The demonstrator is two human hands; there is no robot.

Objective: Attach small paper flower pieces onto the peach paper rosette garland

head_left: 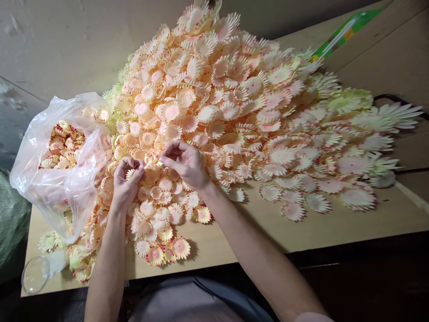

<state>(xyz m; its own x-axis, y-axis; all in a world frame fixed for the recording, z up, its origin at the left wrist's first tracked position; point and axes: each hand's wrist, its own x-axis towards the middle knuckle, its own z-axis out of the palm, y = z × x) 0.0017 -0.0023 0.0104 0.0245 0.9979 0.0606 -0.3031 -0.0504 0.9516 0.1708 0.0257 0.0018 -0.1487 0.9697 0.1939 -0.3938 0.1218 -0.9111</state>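
Toward nine, a little off the clock's centre and over the near slope of a great heap of petal discs (pixel 234 107): left hand (pixel 125 181) with fingers curled and thumb pressed in, apparently closed on a small petal piece (pixel 130 173). Just beside, at its three o'clock, right hand (pixel 189 166) with thumb and forefinger nearly meeting, tips aimed back at nine; pinching something or nothing, cannot tell.

As for progress, judging only from the lie of things: just one piece apparently in handling, and plenty left loose, with the heap spreading from nine over twelve to three, mostly pale discs with toothed edges. At nine, inside an open plastic bag (pixel 80 190), a smaller lot of curled, red-tipped pieces (pixel 65 147); finished or waiting, impossible to say. Toward seven, near the edge of the table (pixel 228 243), a little cluster of red-edged discs (pixel 167 251), apart from both hands. At eight, a clear cup (pixel 35 273) beside more loose petals. Up at two, beyond the heap, a green packet (pixel 351 32).
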